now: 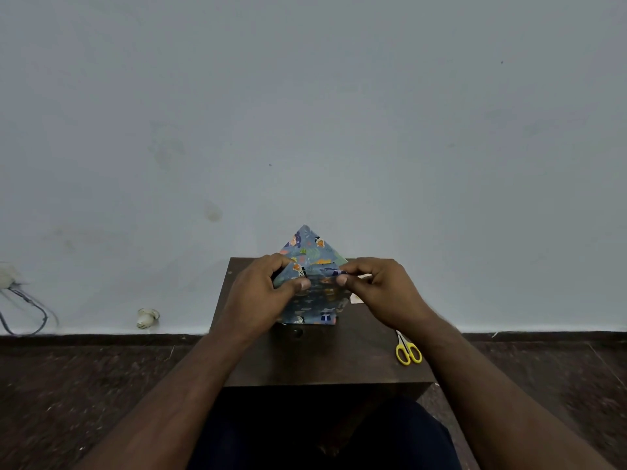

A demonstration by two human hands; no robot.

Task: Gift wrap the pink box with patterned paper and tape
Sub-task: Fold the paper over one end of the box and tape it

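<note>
Two hands on package | left hand (268, 286): fingers curled, pinching patterned paper (310, 262) at the left fold | right hand (376, 286): fingers curled, pinching the paper at the right fold | box: fully covered by paper, on dark table (322, 361), triangular flap standing up at far end | yellow scissors (408, 351): on table, right of package, apart from it

Paper-wrapped box (310, 300) upright, triangular end flap raised

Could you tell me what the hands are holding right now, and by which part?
Both hands, left hand and right hand, pinch the patterned paper at the base of its upright triangular end flap.
</note>
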